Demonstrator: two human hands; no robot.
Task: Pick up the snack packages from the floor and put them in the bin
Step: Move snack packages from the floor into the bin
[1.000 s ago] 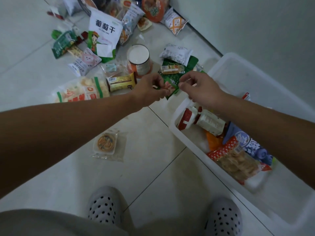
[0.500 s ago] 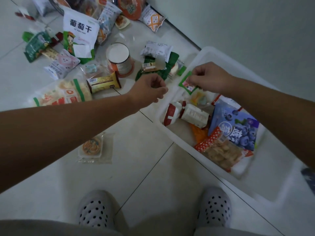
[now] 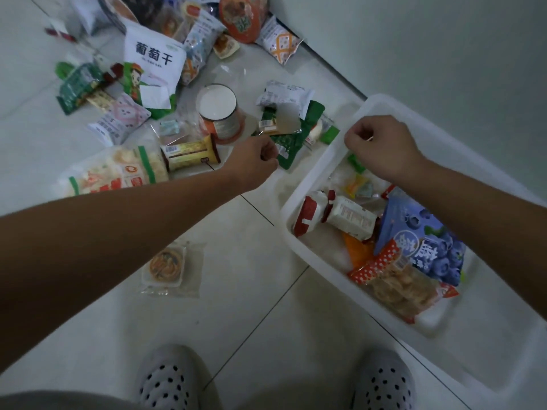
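Over the bin's far left corner, my right hand (image 3: 381, 146) hovers with its fingers curled in and the thumb tip against the forefinger. A small green packet (image 3: 356, 164) shows just under the knuckles, inside the bin (image 3: 307, 179), and I cannot tell whether the hand touches it. Left of the bin, my left hand (image 3: 254, 162) is above the floor with its fingers curled to the thumb and nothing visible between them, beside a dark green packet (image 3: 288, 145) on the tiles. Inside the bin lie a blueberry bag (image 3: 426, 241), a red-and-white packet (image 3: 307, 217) and a red dotted cracker pack (image 3: 396, 279). Further left of the bin stands a can (image 3: 219, 110).
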